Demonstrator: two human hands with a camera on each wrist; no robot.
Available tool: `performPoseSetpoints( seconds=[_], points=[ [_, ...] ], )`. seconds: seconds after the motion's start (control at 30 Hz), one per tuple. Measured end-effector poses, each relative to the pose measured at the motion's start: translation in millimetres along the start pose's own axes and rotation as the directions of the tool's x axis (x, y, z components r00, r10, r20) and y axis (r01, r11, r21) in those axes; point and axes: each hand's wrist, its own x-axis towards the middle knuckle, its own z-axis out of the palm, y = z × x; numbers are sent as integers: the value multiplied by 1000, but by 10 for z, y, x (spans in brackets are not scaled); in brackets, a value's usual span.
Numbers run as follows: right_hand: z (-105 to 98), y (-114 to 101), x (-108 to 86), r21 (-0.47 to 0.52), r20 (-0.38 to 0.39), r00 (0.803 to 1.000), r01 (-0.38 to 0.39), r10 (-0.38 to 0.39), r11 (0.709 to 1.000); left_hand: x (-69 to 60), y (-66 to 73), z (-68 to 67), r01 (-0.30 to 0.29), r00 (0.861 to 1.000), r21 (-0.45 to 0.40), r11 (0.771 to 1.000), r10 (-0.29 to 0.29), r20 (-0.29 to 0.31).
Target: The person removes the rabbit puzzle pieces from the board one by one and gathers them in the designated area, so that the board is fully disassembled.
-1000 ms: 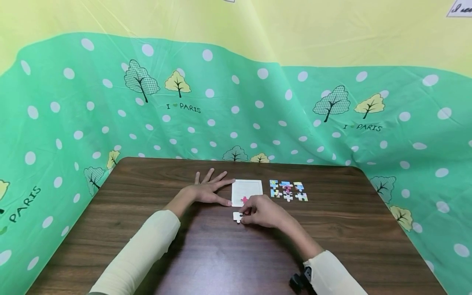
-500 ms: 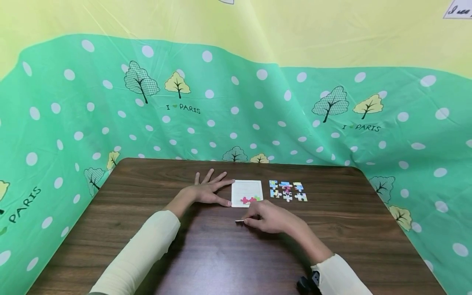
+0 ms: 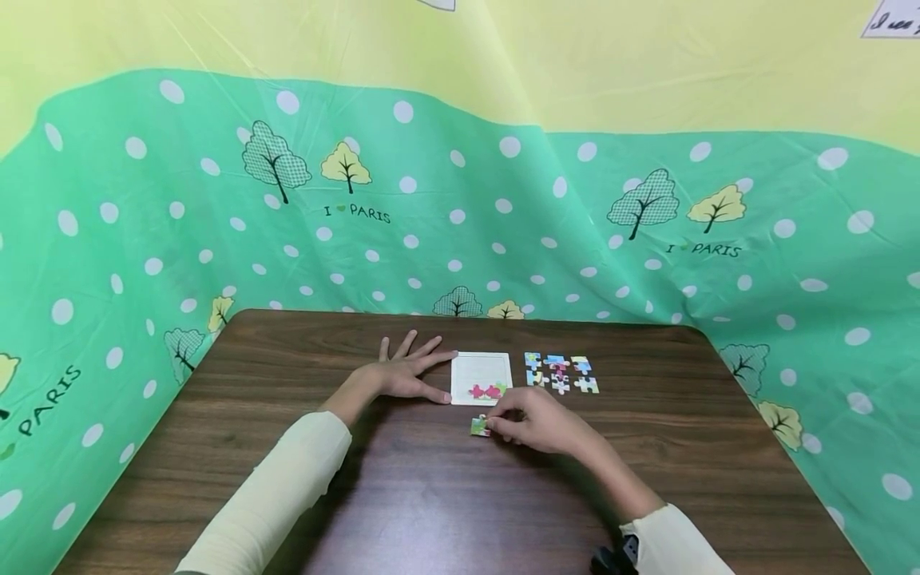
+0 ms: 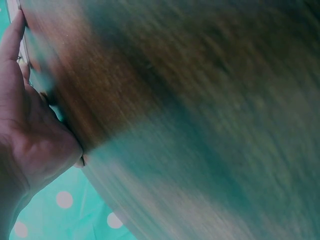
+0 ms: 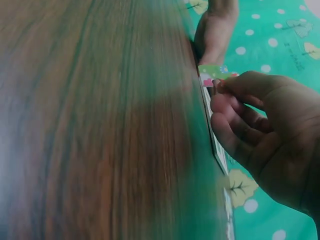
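Between thumb and fingertips my right hand (image 3: 539, 419) pinches a green puzzle piece (image 3: 479, 427), just in front of the white puzzle tray (image 3: 467, 367). The right wrist view shows the same puzzle piece (image 5: 212, 71), green with a pink patch. Pink and green pieces (image 3: 486, 391) lie along the tray's near edge, partly hidden by the right hand. My left hand (image 3: 404, 375) rests spread on the table, its thumb and index finger touching the tray's left side. In the left wrist view the left hand (image 4: 30, 115) appears at the left edge.
Several loose puzzle pieces (image 3: 561, 363) lie in two rows right of the tray. Everything rests on a dark wooden table (image 3: 431, 495). A green and yellow cloth (image 3: 460, 184) with white dots and trees hangs behind it.
The puzzle piece in my right hand has turned over from its white back to its printed green face. That hand has drifted slightly right and nearer. My left hand stays put.
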Motion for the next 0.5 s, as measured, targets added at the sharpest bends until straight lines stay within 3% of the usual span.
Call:
performPoseSetpoints(
  seconds=[0.17,0.5],
  points=[
    [-81,82,-111,86,8,996,-85,84,993,8,-8,6,-3,1000,-2,1000,3,-2],
    [-207,242,-273,92,39,982,-187,184,978,-6,-8,-6,-1,1000,-9,1000,1,5]
  ],
)
